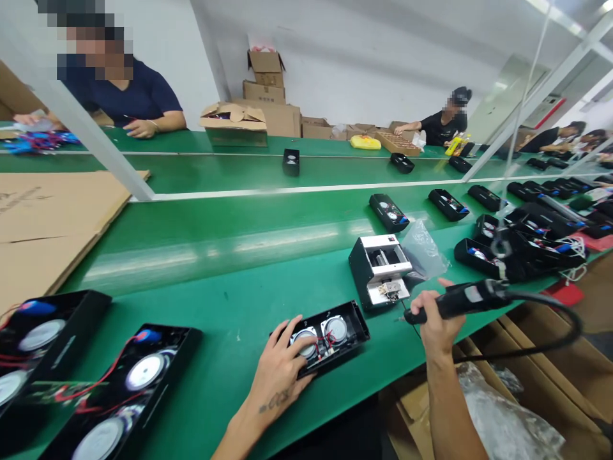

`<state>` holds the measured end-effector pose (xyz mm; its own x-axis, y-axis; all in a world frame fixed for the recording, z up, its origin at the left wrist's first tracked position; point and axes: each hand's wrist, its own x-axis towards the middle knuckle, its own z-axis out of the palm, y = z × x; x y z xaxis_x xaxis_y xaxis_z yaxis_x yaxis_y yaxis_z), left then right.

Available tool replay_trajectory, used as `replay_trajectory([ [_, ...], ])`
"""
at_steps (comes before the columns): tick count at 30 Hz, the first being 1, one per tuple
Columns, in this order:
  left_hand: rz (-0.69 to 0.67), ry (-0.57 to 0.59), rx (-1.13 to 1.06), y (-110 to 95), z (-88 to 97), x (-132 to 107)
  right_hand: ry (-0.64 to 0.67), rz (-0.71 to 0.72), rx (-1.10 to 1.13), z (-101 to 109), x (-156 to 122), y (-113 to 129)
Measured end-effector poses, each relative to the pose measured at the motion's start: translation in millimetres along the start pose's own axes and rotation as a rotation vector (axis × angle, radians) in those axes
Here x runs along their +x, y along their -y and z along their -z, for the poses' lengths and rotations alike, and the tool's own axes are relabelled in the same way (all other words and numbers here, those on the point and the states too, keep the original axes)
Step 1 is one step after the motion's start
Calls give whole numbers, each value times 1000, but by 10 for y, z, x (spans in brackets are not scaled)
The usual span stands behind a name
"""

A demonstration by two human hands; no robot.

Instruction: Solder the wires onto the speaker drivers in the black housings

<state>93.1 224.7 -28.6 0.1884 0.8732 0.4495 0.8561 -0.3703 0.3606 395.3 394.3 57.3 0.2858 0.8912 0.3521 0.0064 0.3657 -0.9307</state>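
White walls [335, 57] bound the room. Stacked cardboard cartons [265, 96] stand at 12 o'clock beyond a long green table [201, 255]. Flattened cardboard sheet [48, 217] lies at 9 o'clock. White partition frame [541, 96] runs toward 2 o'clock; ceiling light [550, 6] at 1 o'clock.

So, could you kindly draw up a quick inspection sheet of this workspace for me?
Surface: green conveyor belt.
Job's things: open black speaker housing with two round drivers.
Clutter: clear plastic bag beside a white fixture.
Grippers: left hand presses the housing; right hand grips a corded electric screwdriver.
Cables: black screwdriver cord; red wires inside the housing.
Surroundings: more black housings at right, cardboard boxes, co-workers beyond.
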Motion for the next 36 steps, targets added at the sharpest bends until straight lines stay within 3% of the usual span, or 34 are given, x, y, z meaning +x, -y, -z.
replay_trajectory([
  [3, -3, -8, -4, 6, 6, 14, -97, 140, 71, -100, 200, 160],
  [5, 5, -3, -3, -1, 18, 20, -81, 166, 61, -205, 289, 188],
  [10, 21, 5, -20, -29, 47, 21, 19, 120, -16, -406, 344, 78],
  [15, 35, 11, -34, -28, 35, 6, 210, -11, -72, -380, 280, 103],
  [19, 25, 34, -24, -32, 17, -13, 362, -181, -14, -257, 20, 222],
  [24, 11, 50, -1, -53, 15, -20, 467, -199, 374, -205, -351, 474],
  [30, 10, 87, 20, -49, -31, -53, 539, -81, 621, -584, -776, 710],
  [36, 20, 95, 12, -62, -5, -47, 675, -36, 604, -927, -1185, 614],
])
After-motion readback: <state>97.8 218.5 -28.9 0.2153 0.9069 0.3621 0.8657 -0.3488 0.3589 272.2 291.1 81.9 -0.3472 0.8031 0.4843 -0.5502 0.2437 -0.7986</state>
